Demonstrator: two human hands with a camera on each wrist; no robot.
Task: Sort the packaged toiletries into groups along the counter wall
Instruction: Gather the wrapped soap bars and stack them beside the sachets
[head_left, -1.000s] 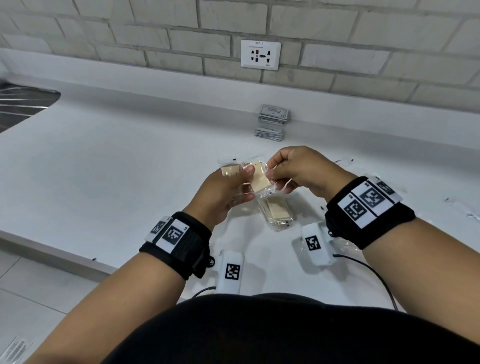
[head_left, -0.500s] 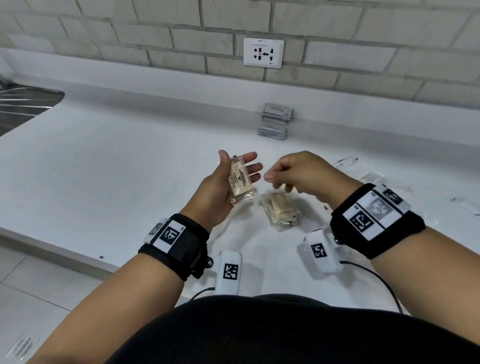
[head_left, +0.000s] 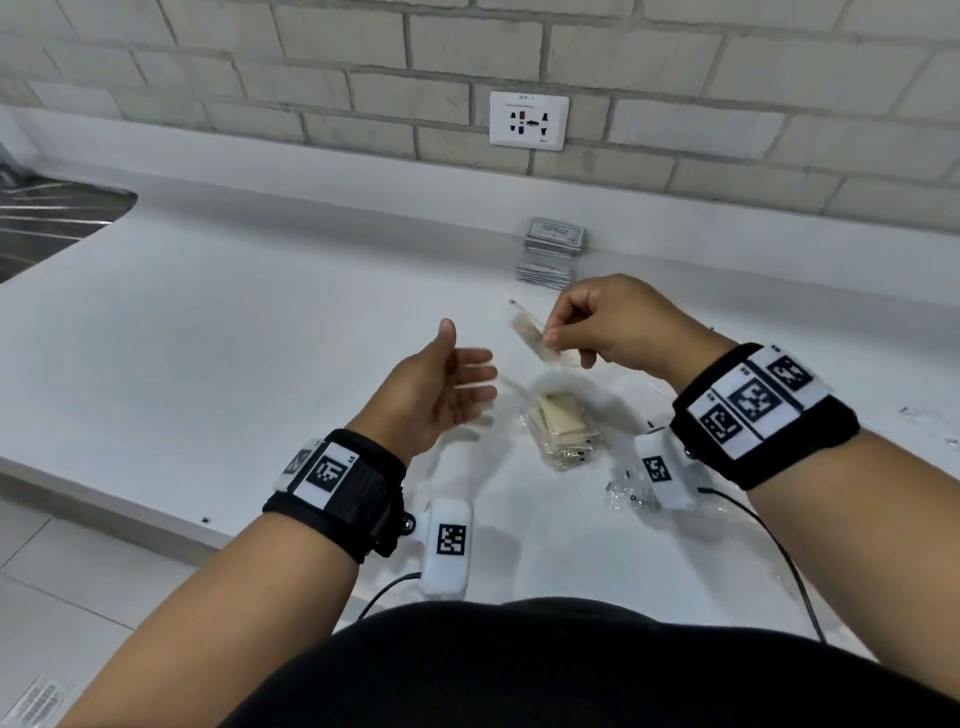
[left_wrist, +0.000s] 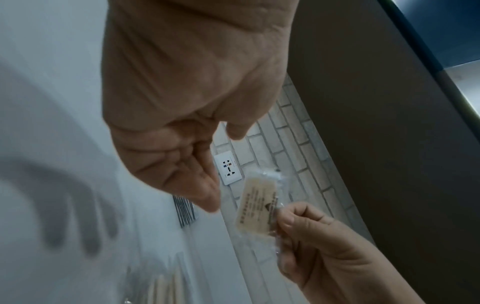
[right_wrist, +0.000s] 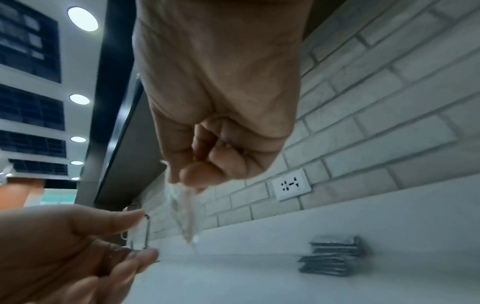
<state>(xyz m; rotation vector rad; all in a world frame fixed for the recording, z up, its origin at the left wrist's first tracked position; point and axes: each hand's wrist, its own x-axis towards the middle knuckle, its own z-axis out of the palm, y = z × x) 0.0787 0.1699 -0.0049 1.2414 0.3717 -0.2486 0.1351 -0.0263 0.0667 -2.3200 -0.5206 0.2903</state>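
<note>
My right hand (head_left: 563, 332) pinches one beige packet in clear wrap (head_left: 530, 335) by its edge, held above the white counter (head_left: 208, 338). The same beige packet (left_wrist: 255, 205) shows its printed face in the left wrist view, and hangs edge-on as a beige packet (right_wrist: 184, 214) below my thumb in the right wrist view. My left hand (head_left: 457, 382) is beside it, palm up, fingers straight and empty. A small pile of like beige packets (head_left: 561, 426) lies on the counter below both hands. Grey sachets (head_left: 550, 252) are stacked in two low piles at the wall.
A wall socket (head_left: 529, 120) sits on the brick wall above the grey stacks. Clear wrapped items (head_left: 631, 496) lie under my right wrist and further right. A dark sink area (head_left: 47, 218) is at far left. The counter's front edge (head_left: 104, 499) runs below my left wrist.
The beige packet has passed from my left hand to my right, which lifted it up and toward the wall. My left hand has opened and is empty.
</note>
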